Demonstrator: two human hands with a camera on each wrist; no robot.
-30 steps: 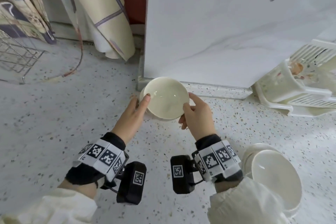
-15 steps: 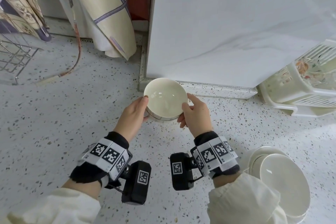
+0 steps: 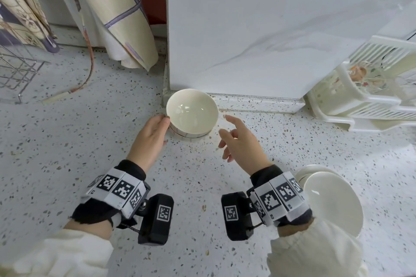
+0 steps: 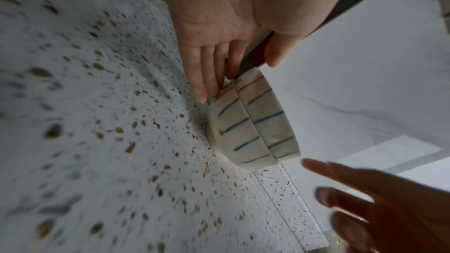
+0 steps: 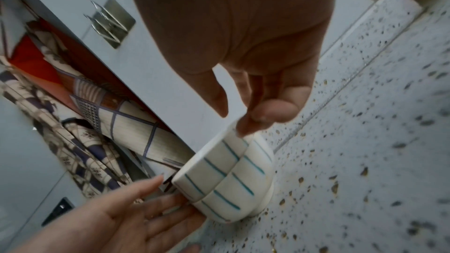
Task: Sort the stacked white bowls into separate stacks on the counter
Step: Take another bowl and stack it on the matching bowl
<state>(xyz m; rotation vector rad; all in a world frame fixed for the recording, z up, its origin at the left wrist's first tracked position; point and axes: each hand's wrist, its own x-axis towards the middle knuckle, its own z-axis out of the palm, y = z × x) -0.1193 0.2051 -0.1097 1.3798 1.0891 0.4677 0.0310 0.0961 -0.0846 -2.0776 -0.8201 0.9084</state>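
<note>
Two nested striped bowls [image 3: 192,112] down on the counter [image 3: 67,141], just before the marble panel [image 3: 270,40]. Left hand [image 3: 151,135] flat-fingered against the stack's side, right hand [image 3: 239,141] loose, just clear. Best withdrawn slowly, without nudging the stack.

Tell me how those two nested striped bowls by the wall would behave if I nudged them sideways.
The nested striped bowls sit on a narrow foot, so a low push on the speckled counter would probably slide them. A push at the rim might tip them or shift the top bowl. They look glazed, so likely slippery and chippable.
</note>
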